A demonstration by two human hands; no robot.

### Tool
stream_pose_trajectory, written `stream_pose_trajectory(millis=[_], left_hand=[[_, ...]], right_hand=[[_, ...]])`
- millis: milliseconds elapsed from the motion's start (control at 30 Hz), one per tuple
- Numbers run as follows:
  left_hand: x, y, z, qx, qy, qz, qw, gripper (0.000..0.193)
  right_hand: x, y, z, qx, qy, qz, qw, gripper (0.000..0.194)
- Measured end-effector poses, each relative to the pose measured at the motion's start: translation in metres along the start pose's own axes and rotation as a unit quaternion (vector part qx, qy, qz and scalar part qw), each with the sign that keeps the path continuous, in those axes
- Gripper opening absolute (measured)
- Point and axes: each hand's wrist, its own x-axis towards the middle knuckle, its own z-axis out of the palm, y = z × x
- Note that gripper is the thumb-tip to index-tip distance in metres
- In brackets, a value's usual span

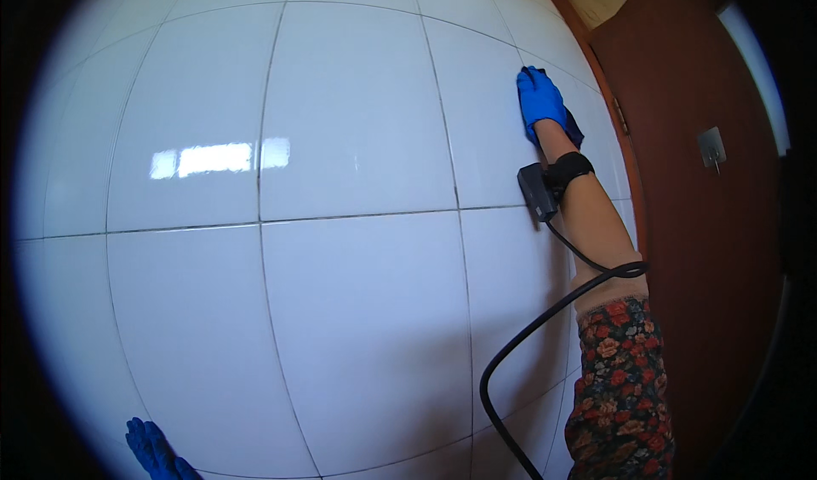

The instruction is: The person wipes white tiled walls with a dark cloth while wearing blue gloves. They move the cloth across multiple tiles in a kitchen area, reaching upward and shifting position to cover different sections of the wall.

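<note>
My right hand, in a blue glove, lies against the white tiled wall at the upper right, close to the door frame. A dark cloth is under its palm, with its edges showing past the wrist and fingertips. At the lower left is my left hand, gloved in blue too and cut off by the picture's edge. Its visible fingers point up along the tiles, and nothing shows in them. Whether it touches the wall I cannot tell.
A brown door with a metal hook plate stands to the right, hinged on a reddish-brown frame. A black device is strapped to my right forearm. Its black cable loops past the floral sleeve.
</note>
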Motion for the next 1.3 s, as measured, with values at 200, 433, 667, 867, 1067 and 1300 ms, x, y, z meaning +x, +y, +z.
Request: stream_pose_trajectory(millis=[200, 433, 667, 867, 1067, 1300], left_hand=[[-0.002, 0.006, -0.006, -0.002, -0.017, -0.005, 1.0, 0.049], [-0.004, 0.01, -0.011, -0.004, -0.037, -0.014, 0.999, 0.05], [-0.005, 0.008, -0.005, 0.0, -0.02, -0.03, 0.999, 0.05], [0.002, 0.013, 0.001, -0.009, 0.025, -0.004, 1.0, 0.049], [0.004, 0.011, 0.004, -0.002, 0.032, 0.012, 0.999, 0.048], [0.017, 0.036, -0.005, -0.012, 0.04, -0.01, 0.999, 0.051]], right_hand=[[-0.008, -0.105, -0.006, 0.04, 0.0, -0.08, 0.996, 0.037], [-0.054, -0.326, -0.007, 0.213, -0.09, -0.479, 0.847, 0.05], [0.012, -0.24, 0.017, 0.203, -0.111, -0.418, 0.878, 0.049], [0.036, -0.062, 0.027, 0.165, -0.074, -0.268, 0.946, 0.053], [-0.04, 0.099, -0.029, 0.159, -0.088, -0.063, 0.981, 0.048], [-0.103, 0.142, -0.061, 0.115, -0.073, 0.001, 0.991, 0.05]])
